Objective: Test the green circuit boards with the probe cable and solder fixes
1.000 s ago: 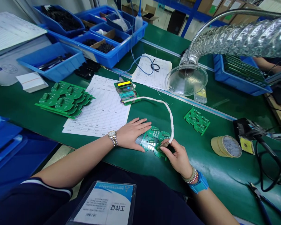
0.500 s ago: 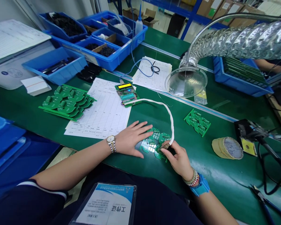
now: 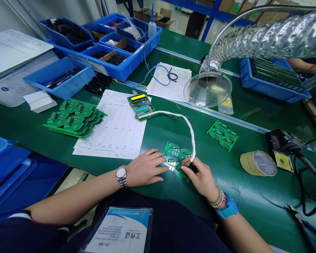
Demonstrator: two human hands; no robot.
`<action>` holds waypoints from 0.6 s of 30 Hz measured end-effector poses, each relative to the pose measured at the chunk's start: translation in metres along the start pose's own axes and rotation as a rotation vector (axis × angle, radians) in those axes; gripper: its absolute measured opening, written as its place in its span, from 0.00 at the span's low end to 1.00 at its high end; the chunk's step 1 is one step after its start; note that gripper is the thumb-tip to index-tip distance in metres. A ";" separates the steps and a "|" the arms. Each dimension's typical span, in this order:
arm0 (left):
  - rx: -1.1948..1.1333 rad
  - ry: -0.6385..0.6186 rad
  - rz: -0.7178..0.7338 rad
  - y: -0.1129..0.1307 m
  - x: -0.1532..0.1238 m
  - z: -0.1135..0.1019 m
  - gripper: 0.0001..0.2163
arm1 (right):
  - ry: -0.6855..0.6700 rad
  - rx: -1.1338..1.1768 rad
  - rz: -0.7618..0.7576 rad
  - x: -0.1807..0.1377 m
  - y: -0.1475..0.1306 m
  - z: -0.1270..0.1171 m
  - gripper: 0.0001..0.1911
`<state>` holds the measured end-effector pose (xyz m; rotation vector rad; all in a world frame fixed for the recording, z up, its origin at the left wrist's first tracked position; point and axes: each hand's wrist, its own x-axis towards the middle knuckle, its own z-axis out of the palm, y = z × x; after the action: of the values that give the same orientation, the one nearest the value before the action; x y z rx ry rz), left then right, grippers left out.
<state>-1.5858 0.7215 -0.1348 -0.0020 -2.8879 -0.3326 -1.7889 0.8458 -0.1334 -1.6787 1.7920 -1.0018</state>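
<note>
My left hand [image 3: 146, 168] lies flat on the green table, its fingertips touching the left edge of a green circuit board panel [image 3: 175, 158]. My right hand [image 3: 200, 177] pinches a small brownish tip [image 3: 185, 162] at the end of a white padded cord [image 3: 173, 114] and holds it against the panel's right side. The cord arcs up to a test board with a yellow display [image 3: 141, 106]. Part of the panel lies hidden under my right fingers.
Stacked green panels [image 3: 75, 117] lie on the green table left of a printed form [image 3: 113, 128]. Right of my hands are another panel [image 3: 222, 135], a tape roll [image 3: 258, 163], and pliers [image 3: 301, 225]. A fume hood [image 3: 208, 89] hangs above. Blue bins [image 3: 94, 52] line the back.
My left hand has slid toward me, leaving more of the panel uncovered. My right hand keeps its pinch on the tip. The whole view has shifted slightly with my head.
</note>
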 end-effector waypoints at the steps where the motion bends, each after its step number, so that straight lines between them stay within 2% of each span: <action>1: -0.054 0.022 0.008 0.001 0.000 -0.002 0.11 | 0.000 -0.001 -0.002 0.000 0.000 0.000 0.04; 5: -0.247 0.145 -0.004 0.005 -0.001 -0.007 0.11 | -0.004 -0.009 0.003 0.000 0.000 0.000 0.04; 9: -0.304 0.179 -0.008 0.003 -0.001 -0.013 0.19 | -0.004 -0.005 0.009 -0.001 0.001 0.000 0.04; 12: -0.214 0.080 -0.047 -0.009 0.003 -0.018 0.15 | -0.005 0.001 0.016 -0.001 0.001 0.000 0.04; 13: -0.167 0.032 -0.081 -0.015 0.006 -0.019 0.17 | -0.007 0.003 0.016 -0.001 0.001 0.000 0.04; 16: -0.074 -0.128 -0.185 -0.030 0.014 -0.015 0.43 | -0.015 0.009 0.016 -0.002 0.002 0.000 0.05; 18: -0.077 -0.205 -0.212 -0.036 0.017 -0.010 0.48 | -0.020 0.011 0.017 -0.003 0.003 0.000 0.05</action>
<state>-1.6010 0.6833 -0.1294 0.2747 -3.0817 -0.5089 -1.7904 0.8485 -0.1361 -1.6586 1.7820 -0.9824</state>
